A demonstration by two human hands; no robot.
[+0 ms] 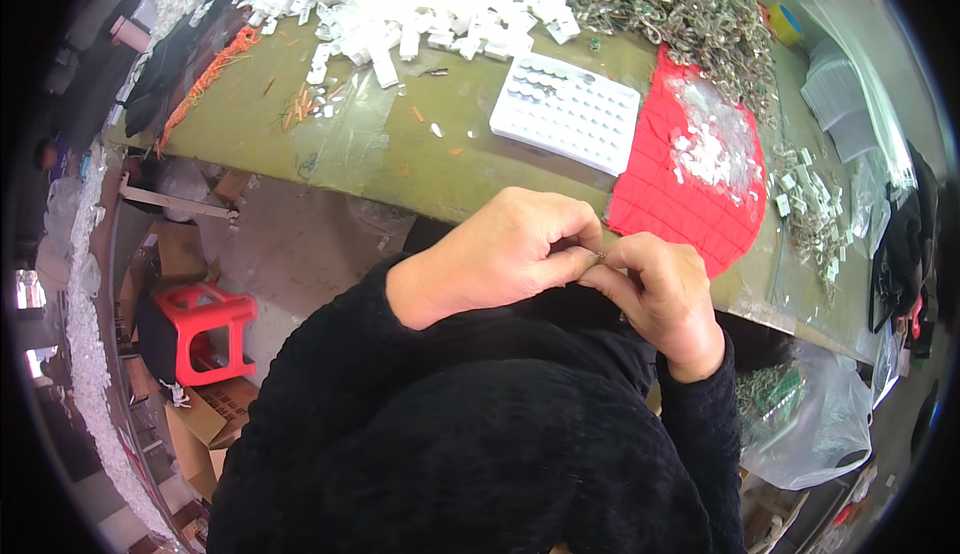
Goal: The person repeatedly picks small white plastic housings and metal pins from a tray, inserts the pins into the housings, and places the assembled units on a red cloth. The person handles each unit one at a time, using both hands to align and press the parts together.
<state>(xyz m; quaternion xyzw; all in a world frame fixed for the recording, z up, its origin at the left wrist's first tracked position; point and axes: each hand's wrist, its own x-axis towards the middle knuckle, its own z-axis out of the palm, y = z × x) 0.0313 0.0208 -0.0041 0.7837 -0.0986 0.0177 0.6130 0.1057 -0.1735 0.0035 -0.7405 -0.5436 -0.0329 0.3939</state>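
Observation:
In front of my body, just off the table's near edge, my two hands meet fingertip to fingertip. My left hand (500, 252) pinches with thumb and forefinger, and my right hand (664, 292) does the same from the other side. A tiny dark, shiny speck shows between the fingertips; it is too small to name. Beyond the hands lies a white tray (590, 156) with rows of small hollows, several at its far left holding small dark-topped bits. To its right, a red cloth (645, 194) carries a heap of small white pieces (712, 154) on clear plastic.
A big heap of white plastic pieces (420, 4) covers the table's (440, 169) far side. Tangled metallic pieces (680, 4) are piled at the far right. Orange cords (210, 79) lie at left. A red stool (210, 329) stands on the floor; a clear bag (815, 424) hangs lower right.

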